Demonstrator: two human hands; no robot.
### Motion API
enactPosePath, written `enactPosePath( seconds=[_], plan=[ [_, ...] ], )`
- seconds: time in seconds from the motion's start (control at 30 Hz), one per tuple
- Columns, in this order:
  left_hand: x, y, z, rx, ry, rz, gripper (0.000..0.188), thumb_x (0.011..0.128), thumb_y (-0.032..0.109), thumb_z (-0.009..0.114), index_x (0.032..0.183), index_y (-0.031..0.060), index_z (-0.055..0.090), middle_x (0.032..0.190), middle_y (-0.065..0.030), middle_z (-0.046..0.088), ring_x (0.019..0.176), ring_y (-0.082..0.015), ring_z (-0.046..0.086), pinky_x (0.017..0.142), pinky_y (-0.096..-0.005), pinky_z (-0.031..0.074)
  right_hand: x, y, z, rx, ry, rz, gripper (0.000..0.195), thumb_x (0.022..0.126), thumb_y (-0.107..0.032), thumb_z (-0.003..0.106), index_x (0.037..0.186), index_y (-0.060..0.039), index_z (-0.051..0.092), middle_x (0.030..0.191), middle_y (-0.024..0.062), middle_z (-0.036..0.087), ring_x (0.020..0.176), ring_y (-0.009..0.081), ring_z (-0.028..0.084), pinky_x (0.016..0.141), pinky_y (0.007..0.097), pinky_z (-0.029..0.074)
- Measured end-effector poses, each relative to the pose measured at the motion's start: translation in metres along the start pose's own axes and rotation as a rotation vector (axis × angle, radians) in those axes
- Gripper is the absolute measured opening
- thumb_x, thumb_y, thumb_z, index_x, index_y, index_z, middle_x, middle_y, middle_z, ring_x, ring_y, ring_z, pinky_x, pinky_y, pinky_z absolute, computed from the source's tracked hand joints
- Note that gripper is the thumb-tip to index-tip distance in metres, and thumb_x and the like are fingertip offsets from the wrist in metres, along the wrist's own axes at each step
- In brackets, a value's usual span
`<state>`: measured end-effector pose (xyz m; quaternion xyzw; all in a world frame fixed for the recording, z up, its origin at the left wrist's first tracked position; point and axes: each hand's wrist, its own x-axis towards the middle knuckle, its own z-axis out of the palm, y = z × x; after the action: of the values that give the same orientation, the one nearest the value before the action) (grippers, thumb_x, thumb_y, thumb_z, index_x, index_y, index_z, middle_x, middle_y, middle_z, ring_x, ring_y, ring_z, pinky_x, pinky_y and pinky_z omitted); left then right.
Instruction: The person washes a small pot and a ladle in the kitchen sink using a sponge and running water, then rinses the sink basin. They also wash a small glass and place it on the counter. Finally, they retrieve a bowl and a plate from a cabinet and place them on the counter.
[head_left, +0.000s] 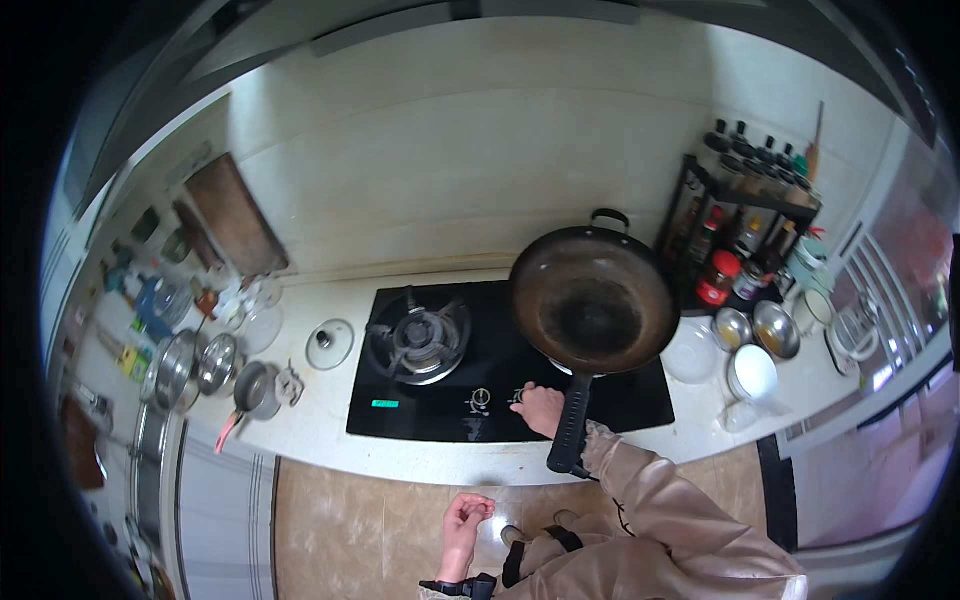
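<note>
My right hand (541, 409) grips the right control knob (520, 395) of a black glass gas hob (442, 420), its forearm passing under the wok's handle. The wok (592, 300), dark and brown-stained inside, sits over the right burner, which it mostly hides. Its ribbed black handle (574, 420) points toward me past the counter edge. Below that edge, over the floor, my left hand (466, 517) hangs with its fingers curled together and nothing visible in it. The left control knob (481, 397) is untouched. On the left burner (421, 337) the pan support stands bare.
Left of the hob lie a glass lid (330, 345), a small saucepan (257, 390) with a pink handle and metal bowls (178, 367). To the right, a black spice rack (750, 199) stands behind a clear plate (691, 352), steel bowls (776, 330) and a white bowl (752, 373).
</note>
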<state>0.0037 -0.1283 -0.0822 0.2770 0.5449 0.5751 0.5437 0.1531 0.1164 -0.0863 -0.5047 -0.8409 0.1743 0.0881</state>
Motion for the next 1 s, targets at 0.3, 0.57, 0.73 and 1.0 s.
enactPosePath(
  seconds=[0.3,0.57,0.73,1.0],
  plan=[
    [0.029,0.018,0.002,0.042,-0.346,-0.077,0.005,0.094,0.003,0.055,0.099,0.0034,0.057,0.097,-0.0101,0.067,0.089,-0.0170,0.064,0.081,-0.0286,0.052,-0.040,0.044,0.052,0.052,0.223,0.095,0.057,0.083,-0.028,0.067,0.128,0.0000,0.045,0.080,0.0179,0.066,0.081,0.0348,0.066,0.070,0.0439,0.052],
    [0.031,0.044,0.031,0.069,-0.612,-0.152,0.029,0.099,0.014,0.050,0.126,0.0045,0.048,0.118,-0.0150,0.061,0.106,-0.0207,0.060,0.091,-0.0327,0.049,-0.132,0.101,-0.073,0.155,0.221,0.360,0.014,0.079,-0.016,0.059,0.081,-0.0077,0.070,0.082,0.0138,0.069,0.079,0.0330,0.066,0.073,0.0425,0.054],
    [0.045,0.058,0.070,0.060,-0.766,-0.089,0.050,0.099,0.030,0.051,0.141,0.0074,0.035,0.126,-0.0167,0.056,0.114,-0.0233,0.057,0.096,-0.0353,0.047,-0.110,0.129,-0.192,0.229,0.474,0.262,0.012,0.080,-0.012,0.060,0.082,-0.0026,0.068,0.080,0.0185,0.067,0.077,0.0351,0.065,0.070,0.0405,0.052],
    [0.057,0.033,0.102,-0.058,-0.566,-0.013,0.052,0.100,0.030,0.049,0.143,0.0075,0.032,0.129,-0.0114,0.050,0.114,-0.0169,0.053,0.095,-0.0288,0.046,-0.078,0.060,-0.253,0.419,0.032,-0.034,0.015,0.083,-0.014,0.064,0.078,-0.0005,0.059,0.072,0.0111,0.056,0.068,0.0295,0.056,0.062,0.0345,0.045]
  ],
)
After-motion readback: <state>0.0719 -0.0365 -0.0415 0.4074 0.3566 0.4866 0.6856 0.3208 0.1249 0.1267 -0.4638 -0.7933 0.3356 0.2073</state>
